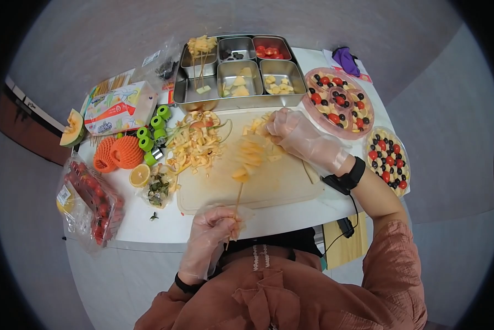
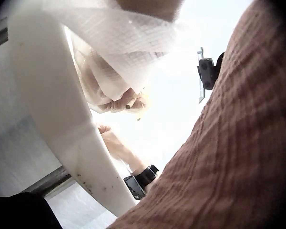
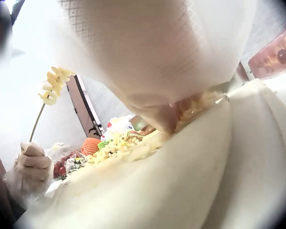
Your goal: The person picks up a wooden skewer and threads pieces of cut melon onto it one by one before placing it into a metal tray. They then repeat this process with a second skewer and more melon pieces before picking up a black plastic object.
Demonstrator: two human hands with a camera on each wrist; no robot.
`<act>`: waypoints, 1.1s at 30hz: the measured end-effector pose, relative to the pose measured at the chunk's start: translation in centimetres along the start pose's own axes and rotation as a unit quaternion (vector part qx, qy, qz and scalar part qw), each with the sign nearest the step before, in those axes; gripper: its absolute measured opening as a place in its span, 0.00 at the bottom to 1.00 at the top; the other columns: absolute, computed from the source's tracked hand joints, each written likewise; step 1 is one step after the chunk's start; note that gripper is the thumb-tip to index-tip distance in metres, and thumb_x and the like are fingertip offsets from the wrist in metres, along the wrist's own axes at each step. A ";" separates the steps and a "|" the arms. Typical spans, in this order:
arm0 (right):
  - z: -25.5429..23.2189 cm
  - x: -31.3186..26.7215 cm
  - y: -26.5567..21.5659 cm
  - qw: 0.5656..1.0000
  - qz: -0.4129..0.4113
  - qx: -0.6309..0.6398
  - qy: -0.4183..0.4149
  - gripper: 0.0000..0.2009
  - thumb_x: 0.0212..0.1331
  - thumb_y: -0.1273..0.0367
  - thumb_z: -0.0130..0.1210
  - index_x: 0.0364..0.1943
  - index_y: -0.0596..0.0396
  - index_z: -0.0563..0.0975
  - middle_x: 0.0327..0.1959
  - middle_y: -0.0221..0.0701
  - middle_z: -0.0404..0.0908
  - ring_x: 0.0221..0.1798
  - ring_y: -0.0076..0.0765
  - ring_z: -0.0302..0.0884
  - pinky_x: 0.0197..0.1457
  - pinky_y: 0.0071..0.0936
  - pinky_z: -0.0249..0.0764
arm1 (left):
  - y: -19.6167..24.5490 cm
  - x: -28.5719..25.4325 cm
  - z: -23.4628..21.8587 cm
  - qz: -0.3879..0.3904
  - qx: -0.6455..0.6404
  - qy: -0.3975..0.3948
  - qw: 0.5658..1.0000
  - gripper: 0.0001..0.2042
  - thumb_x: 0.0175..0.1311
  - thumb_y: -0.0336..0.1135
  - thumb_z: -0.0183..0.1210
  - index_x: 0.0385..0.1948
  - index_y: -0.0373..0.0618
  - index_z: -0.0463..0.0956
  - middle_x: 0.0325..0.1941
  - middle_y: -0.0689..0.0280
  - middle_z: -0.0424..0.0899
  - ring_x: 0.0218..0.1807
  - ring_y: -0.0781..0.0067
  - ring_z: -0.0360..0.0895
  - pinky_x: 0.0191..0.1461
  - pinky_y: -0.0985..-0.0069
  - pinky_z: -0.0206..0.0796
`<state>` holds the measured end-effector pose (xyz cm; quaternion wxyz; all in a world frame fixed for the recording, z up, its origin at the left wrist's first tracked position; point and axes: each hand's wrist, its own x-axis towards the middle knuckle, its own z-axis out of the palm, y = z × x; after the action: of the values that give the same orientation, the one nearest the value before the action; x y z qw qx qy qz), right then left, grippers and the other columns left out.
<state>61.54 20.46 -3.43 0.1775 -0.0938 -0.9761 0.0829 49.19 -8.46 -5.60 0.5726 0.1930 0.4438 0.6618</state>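
- Head view: gloved left hand [image 1: 208,234] is curled round the lower part of a thin pale wooden skewer [image 1: 239,201], thumb and fingers closed on it
- Folded yellow-orange fruit pieces [image 1: 249,157] sit on its upper part, bare stick between them and the grip; can't make out the tip
- Gloved right hand [image 1: 302,135] is at the small pile of cut yellow fruit [image 1: 254,127] on the cream plastic cutting board [image 1: 296,192], fingertips down at it; can't tell if they pinch a piece
- Right wrist view agrees: left fingers wrapped, fruit end up, right fingertips among the cut bits
- My read: step in hand is picking the next piece for the stick
- Lift one piece at a time, by its edges; wet fruit in a loose glove probably slips
- Pick firm, whole bits; thin ones likely tear
- Brace the stick low and firm, right fingers out of the tip's line
- Go in through the thick middle, straight, light twist if it drags
- Push just until it touches its neighbour; harder likely splits the folds
- Gather loose glove film clear of the tip so it doesn't snag
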 end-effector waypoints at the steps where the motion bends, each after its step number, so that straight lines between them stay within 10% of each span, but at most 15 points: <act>1: 0.0 0.0 0.1 1.000 -0.007 0.005 -0.001 0.06 0.45 0.76 0.57 0.30 0.55 0.80 0.30 0.40 0.78 0.39 0.49 0.77 0.46 0.38 0.73 | 0.0 0.0 0.0 0.001 -0.002 -0.003 1.000 0.05 0.64 0.23 0.56 0.37 0.36 0.81 0.34 0.66 0.80 0.28 0.78 0.77 0.31 0.83 0.65; 20: -2.5 0.9 -1.3 0.996 -0.025 -0.002 -0.085 0.07 0.45 0.77 0.56 0.30 0.56 0.78 0.32 0.39 0.79 0.43 0.48 0.76 0.47 0.39 0.73 | 0.3 -0.4 0.5 -0.004 0.010 0.003 1.000 0.05 0.64 0.20 0.56 0.38 0.34 0.80 0.35 0.63 0.79 0.31 0.76 0.75 0.36 0.80 0.68; 33: -2.1 0.4 -0.5 0.981 0.150 0.123 -0.028 0.08 0.50 0.75 0.58 0.36 0.55 0.82 0.35 0.39 0.82 0.41 0.48 0.80 0.44 0.37 0.75 | 0.3 -0.4 0.6 -0.007 0.015 0.011 1.000 0.05 0.63 0.21 0.56 0.37 0.34 0.80 0.34 0.64 0.79 0.30 0.76 0.75 0.36 0.80 0.68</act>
<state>61.86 20.32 -1.27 0.1457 -0.2140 -0.9380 0.2303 49.54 -8.56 -4.92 0.5695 0.1905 0.4613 0.6531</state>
